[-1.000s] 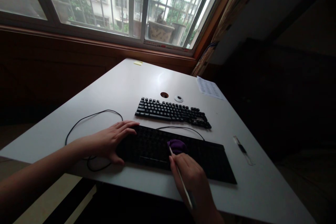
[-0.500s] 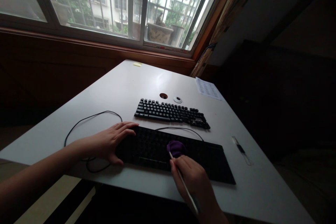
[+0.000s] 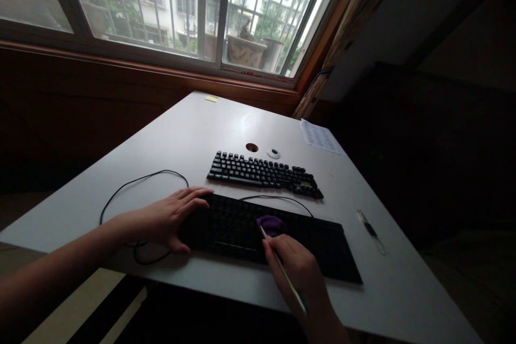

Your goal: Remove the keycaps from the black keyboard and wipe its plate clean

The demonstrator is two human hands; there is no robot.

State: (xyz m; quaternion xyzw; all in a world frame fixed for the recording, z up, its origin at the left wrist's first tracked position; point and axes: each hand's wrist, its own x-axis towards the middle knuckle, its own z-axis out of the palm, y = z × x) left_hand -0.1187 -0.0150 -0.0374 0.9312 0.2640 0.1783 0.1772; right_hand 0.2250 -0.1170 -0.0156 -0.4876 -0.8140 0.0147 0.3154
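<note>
A dark keyboard panel (image 3: 234, 226) lies along the front of the table, its surface detail lost in shadow. My left hand (image 3: 171, 220) grips its left end, fingers over the far corner and thumb by the near edge. Between the closed fingers of my right hand (image 3: 296, 260) is a slender pale stick (image 3: 288, 282), slanting up and away. The stick's tip meets a bunched purple cloth (image 3: 272, 224) on the panel; whether the two are joined I cannot tell. Just behind sits a black block of keyboard keys (image 3: 262, 172), with a gap near its right end.
A black cable (image 3: 137, 177) loops across the white table (image 3: 169, 145) at left. To the right lies a thin tool with a dark middle (image 3: 370, 229). Farther back are a round hole (image 3: 252, 148), a white ring cover (image 3: 273, 153), printed paper (image 3: 320, 136) and a yellow note (image 3: 212, 99).
My right hand has shifted slightly up and to the right with the stick, and the purple cloth looks a little flatter. My left hand stays in place on the panel.
</note>
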